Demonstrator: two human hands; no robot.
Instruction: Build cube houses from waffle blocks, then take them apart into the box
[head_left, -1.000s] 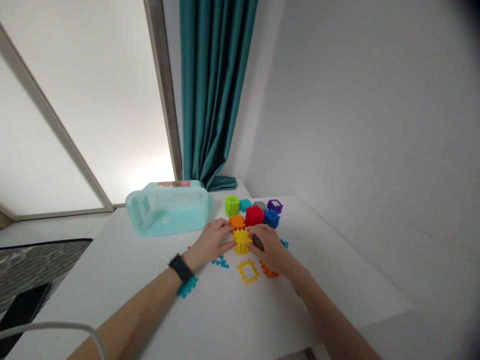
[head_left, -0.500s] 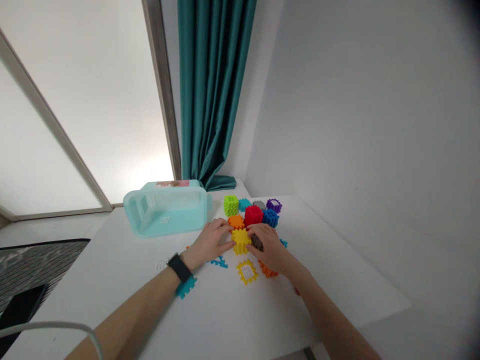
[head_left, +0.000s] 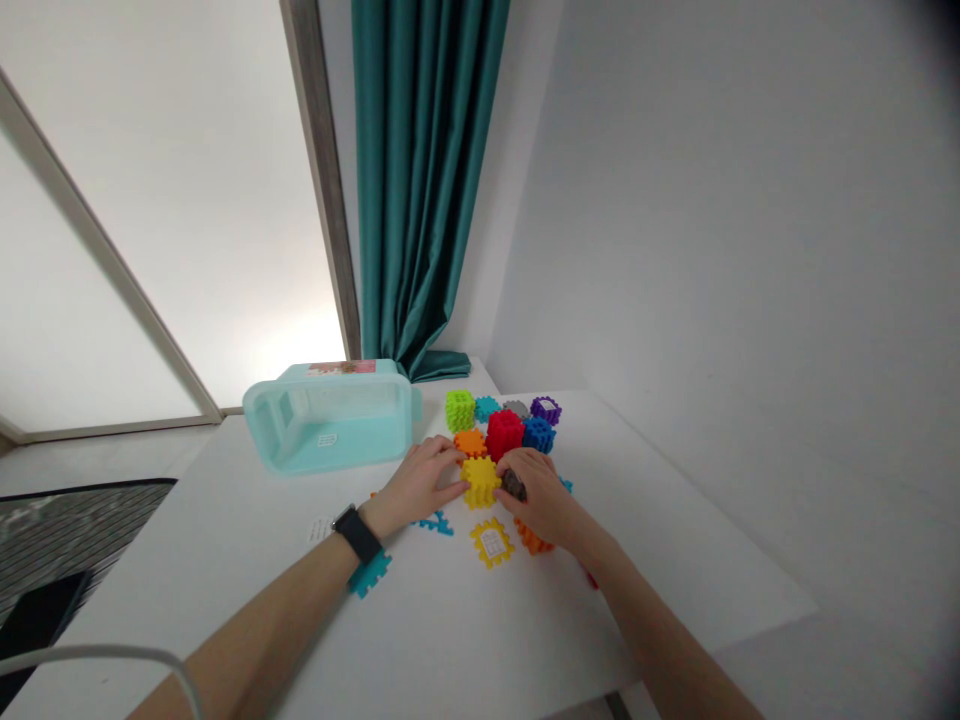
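Observation:
My left hand point(head_left: 422, 477) and my right hand point(head_left: 540, 497) press in from either side on a yellow interlocking toy block point(head_left: 480, 482). My right fingers also hold a dark grey toy piece point(head_left: 514, 485) against it. Behind stand a red block point(head_left: 504, 434), a blue block point(head_left: 538, 435), a lime block point(head_left: 460, 410) and an orange piece point(head_left: 470, 442). Close to my right hand lies an orange toy piece point(head_left: 534, 538), and a flat yellow frame piece point(head_left: 492, 542) rests between my hands. A flat teal piece point(head_left: 367, 574) lies under my left wrist.
A translucent aqua plastic box point(head_left: 330, 420) stands on the white table point(head_left: 480, 620) to the left of the pieces. A teal curtain point(head_left: 420, 180) hangs behind. A black phone point(head_left: 37, 615) and a grey cable point(head_left: 97, 655) lie at lower left.
The whole view has drifted slightly left and up. My hands remain on the yellow block, with no clear change in their hold.

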